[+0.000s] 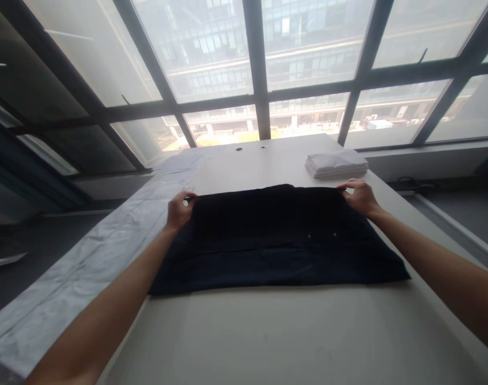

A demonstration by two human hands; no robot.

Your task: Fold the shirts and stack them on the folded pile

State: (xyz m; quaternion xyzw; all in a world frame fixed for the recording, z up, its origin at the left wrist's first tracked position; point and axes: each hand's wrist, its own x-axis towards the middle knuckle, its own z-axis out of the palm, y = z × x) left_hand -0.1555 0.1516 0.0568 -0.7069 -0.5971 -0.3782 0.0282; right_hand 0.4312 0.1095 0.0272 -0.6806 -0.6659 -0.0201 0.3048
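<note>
A dark navy garment (276, 235) lies folded flat across a white table (292, 331). Two small pale buttons show on its right half. My left hand (180, 208) pinches the garment's far left corner, fingers closed on the cloth. At the far right corner my right hand (359, 197) grips the edge the same way. Both forearms reach in from the near corners of the view.
A stack of folded white cloth (337, 163) sits at the table's far right. A long pale sheet (87, 267) runs along the table's left side. Two small holes (239, 149) mark the far end. Large windows with dark frames (257, 101) stand behind.
</note>
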